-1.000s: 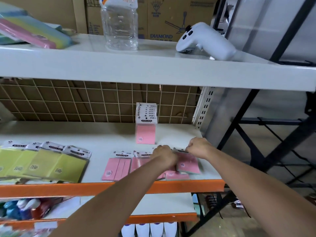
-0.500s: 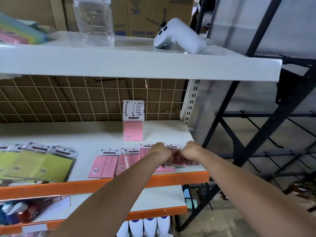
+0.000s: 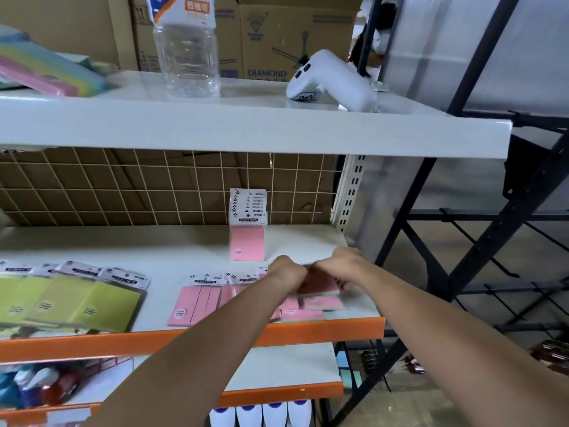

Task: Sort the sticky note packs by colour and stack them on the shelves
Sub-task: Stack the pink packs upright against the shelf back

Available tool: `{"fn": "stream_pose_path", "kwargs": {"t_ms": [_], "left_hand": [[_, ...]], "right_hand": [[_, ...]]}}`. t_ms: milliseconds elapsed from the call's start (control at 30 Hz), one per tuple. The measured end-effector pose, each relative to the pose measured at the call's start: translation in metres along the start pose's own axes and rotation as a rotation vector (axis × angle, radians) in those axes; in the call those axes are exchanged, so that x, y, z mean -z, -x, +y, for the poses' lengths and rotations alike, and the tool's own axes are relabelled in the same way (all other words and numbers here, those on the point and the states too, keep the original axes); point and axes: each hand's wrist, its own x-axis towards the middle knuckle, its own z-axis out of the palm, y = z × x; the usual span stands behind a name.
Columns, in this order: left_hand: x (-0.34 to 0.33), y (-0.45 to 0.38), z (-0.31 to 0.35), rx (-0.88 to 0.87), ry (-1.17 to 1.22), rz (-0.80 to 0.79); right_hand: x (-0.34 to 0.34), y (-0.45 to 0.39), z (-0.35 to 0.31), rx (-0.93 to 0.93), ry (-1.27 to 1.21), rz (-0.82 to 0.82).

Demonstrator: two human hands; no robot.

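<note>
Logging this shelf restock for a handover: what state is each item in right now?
Left hand: gripping the held pink pack.
Right hand: gripping the same pack.
Held pink sticky note pack: lifted above the pink row.
Upright pink sticky note pack: leaning on the wire grid.
Yellow-green sticky note packs: flat, overlapping.
Clear plastic bottle: upright.

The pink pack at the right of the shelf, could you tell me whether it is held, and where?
Both hands, left hand and right hand, grip the pink sticky note pack at its far edge.

Clear plastic bottle [image 3: 187, 53] standing on the top shelf, white handheld controller [image 3: 331, 83] lying nearby, cardboard boxes [image 3: 286, 38] behind
</note>
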Motion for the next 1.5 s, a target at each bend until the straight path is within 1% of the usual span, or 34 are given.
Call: {"fn": "stream_pose_path", "kwargs": {"t_ms": [167,333,467,633,767,867,1000,1167,1300,1400,1500], "left_hand": [[0.028,-0.009,-0.007,-0.031,-0.021,0.120],[0.052,-0.020,-0.021,-0.066,-0.036,0.270],[0.071,-0.030,-0.029,-0.057,-0.045,0.336],[0.088,-0.041,-0.038,-0.023,-0.032,0.246],[0.091,-0.050,-0.044,-0.013,-0.033,0.166],[0.089,-0.057,-0.048,-0.002,0.039,0.144],[0.085,-0.068,-0.054,-0.007,0.075,0.131],[0.082,-0.077,-0.058,-0.015,0.088,0.093],[0.081,-0.082,-0.063,-0.065,0.075,0.051],[0.084,-0.074,-0.062,-0.067,0.078,0.049],[0.088,-0.072,-0.063,-0.050,0.062,0.059]], "right_hand": [[-0.003,-0.001,-0.030,0.083,-0.091,-0.003],[-0.026,-0.005,-0.058,0.266,-0.161,0.065],[-0.046,-0.009,-0.077,0.298,-0.180,0.075],[-0.070,-0.019,-0.092,0.313,-0.249,0.019],[-0.079,-0.024,-0.098,0.330,-0.282,0.051],[-0.082,-0.027,-0.098,0.327,-0.265,0.057],[-0.086,-0.033,-0.096,0.297,-0.254,0.067],[-0.091,-0.035,-0.097,0.265,-0.251,0.042],[-0.094,-0.036,-0.098,0.256,-0.208,0.031],[-0.094,-0.038,-0.095,0.268,-0.152,-0.006],[-0.094,-0.040,-0.092,0.269,-0.173,-0.041]]}}
